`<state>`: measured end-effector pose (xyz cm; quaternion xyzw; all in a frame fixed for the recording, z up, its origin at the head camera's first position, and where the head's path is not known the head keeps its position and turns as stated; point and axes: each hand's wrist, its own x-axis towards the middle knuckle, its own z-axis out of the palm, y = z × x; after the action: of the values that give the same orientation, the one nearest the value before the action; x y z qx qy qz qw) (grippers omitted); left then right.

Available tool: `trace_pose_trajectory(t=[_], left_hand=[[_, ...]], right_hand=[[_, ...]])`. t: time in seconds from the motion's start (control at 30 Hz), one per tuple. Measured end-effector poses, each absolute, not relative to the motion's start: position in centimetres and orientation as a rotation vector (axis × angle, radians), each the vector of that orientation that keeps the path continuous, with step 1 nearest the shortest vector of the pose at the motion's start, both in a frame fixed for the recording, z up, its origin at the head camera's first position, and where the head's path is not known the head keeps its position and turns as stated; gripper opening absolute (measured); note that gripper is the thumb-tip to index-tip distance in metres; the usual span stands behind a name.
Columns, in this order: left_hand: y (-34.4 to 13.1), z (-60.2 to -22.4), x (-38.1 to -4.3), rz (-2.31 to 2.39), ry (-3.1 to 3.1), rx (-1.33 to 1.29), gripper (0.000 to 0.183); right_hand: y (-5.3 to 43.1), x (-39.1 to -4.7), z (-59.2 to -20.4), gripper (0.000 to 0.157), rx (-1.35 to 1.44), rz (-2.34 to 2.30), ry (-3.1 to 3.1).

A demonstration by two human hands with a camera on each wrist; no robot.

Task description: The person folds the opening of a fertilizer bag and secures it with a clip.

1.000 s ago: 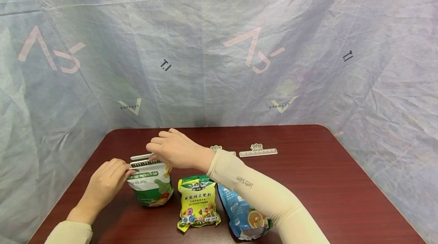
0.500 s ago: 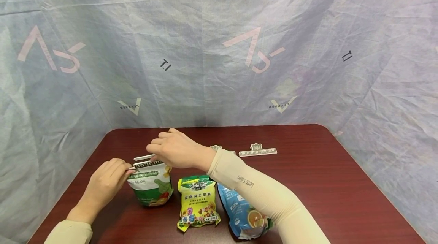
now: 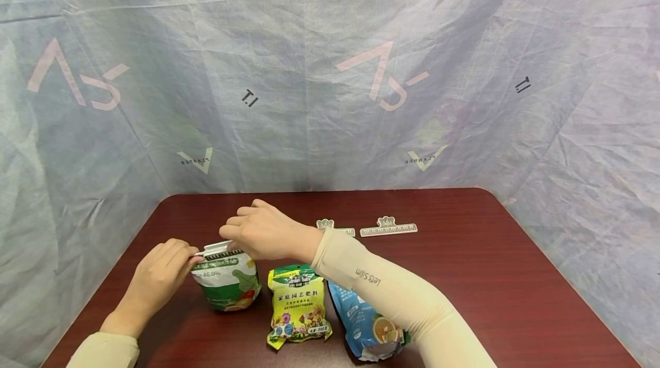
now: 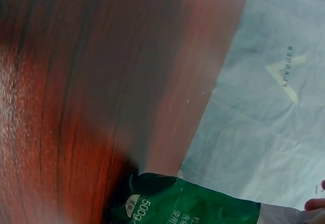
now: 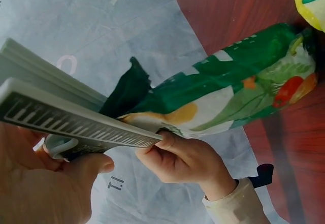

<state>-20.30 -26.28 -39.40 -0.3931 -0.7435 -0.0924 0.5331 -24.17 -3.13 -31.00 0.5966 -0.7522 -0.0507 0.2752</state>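
A green-and-white bag [image 3: 227, 288] with vegetables printed on it stands upright at the left of the table. My left hand [image 3: 162, 270] pinches the bag's top left corner. My right hand [image 3: 265, 233] holds a long bag clip [image 5: 76, 120] with a piano-key pattern, its thumb pressing the handle. The clip's two bars are spread apart in the right wrist view, with the folded top of the bag between them at the far end. In the left wrist view only the bag's green lower part [image 4: 203, 201] and some fingertips show.
A yellow plant-food bag [image 3: 299, 308] lies in the middle front. Beside it is a blue pouch [image 3: 363, 322], partly under my right forearm. Two more piano-key clips, one left [image 3: 335, 230] and one right [image 3: 389, 230], lie further back. Grey cloth [image 3: 319, 98] hangs behind the table.
My right hand has lowered slightly with the clip, bringing its bars down at the bag's top. The left hand keeps its pinch on the corner.
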Motion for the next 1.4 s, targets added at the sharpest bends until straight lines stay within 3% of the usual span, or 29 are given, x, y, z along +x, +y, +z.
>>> trace_pose_trajectory(t=[1.4], left_hand=[[-26.7, -40.1, -20.3, -0.366, -1.834, -0.970, 0.044]], right_hand=[[-4.9, -23.9, -33.0, 0.018, 1.545, -0.149, -1.958]])
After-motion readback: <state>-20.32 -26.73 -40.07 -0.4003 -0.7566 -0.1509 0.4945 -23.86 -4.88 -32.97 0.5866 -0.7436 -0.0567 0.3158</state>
